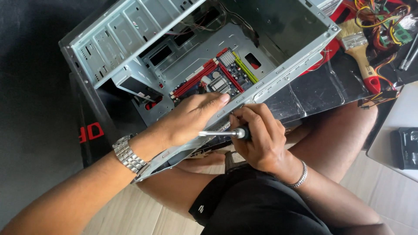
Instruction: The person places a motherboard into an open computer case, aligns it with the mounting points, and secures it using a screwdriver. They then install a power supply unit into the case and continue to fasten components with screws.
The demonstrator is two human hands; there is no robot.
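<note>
Bracing the grey computer case (278,76) at mid-frame, my left hand (187,119) lies on its lower rim, fingers (217,99) together and stretched toward the red motherboard (213,76) inside. My right hand (259,139) wraps closed around the screwdriver (226,133), shaft pointing left along the rim. Looks like I'm working a screw here; I'd say the tip needs seating squarely first. Paintbrush (361,54) waits at upper right.

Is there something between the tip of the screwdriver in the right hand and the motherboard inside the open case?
Yes. The left hand rests on the grey metal case's rim, across the silver screwdriver shaft held by the right hand. It hides the tip. The red motherboard lies beyond that rim.
</note>
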